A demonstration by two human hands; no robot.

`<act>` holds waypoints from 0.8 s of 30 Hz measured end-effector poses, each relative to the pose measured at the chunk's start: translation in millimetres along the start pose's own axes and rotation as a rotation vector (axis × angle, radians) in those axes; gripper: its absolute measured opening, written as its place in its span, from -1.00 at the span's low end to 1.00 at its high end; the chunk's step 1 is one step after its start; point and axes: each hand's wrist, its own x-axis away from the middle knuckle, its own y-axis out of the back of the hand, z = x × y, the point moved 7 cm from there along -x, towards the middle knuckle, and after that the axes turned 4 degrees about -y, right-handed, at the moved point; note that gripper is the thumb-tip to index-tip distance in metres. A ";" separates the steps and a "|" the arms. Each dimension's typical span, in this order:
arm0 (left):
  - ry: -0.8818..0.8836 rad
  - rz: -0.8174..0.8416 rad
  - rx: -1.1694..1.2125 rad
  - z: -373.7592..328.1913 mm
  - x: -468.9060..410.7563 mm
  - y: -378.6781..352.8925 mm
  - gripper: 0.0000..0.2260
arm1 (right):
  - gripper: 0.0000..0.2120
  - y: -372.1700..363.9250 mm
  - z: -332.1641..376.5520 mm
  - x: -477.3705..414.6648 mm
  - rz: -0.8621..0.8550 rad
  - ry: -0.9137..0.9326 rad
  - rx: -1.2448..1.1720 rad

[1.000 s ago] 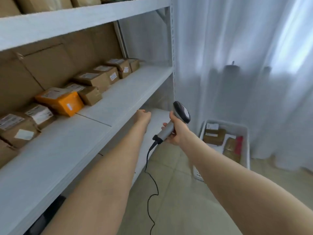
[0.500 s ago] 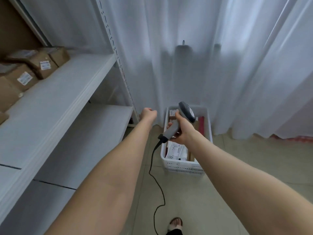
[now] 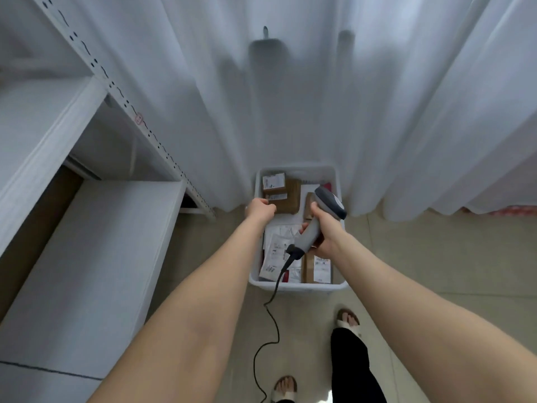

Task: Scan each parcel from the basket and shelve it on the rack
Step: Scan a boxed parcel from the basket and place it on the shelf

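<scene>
Left hand [image 3: 260,210]: seen from the back, fingertips folded out of sight; contact with the brown box [image 3: 286,196] just beside it cannot be determined.

Basket [image 3: 299,287]: the middle of its contents is covered by the right hand [image 3: 325,231] and the scanner [image 3: 311,234]. The print on the parcel labels [image 3: 273,180] is too small to be read.

Cable [image 3: 273,324]: lost at the bottom edge.

Rack [image 3: 96,257]: cut off by the left and top edges.

Curtain [image 3: 319,112]: two dark shapes [image 3: 266,53] are veiled behind it and cannot be identified.

Both forearms and the near foot [image 3: 286,386] are cropped by the bottom edge.
</scene>
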 end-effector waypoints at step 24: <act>0.264 0.176 0.008 125.0 -288.3 -298.6 -0.55 | -0.61 97.5 81.4 -423.9 -0.176 -0.058 0.202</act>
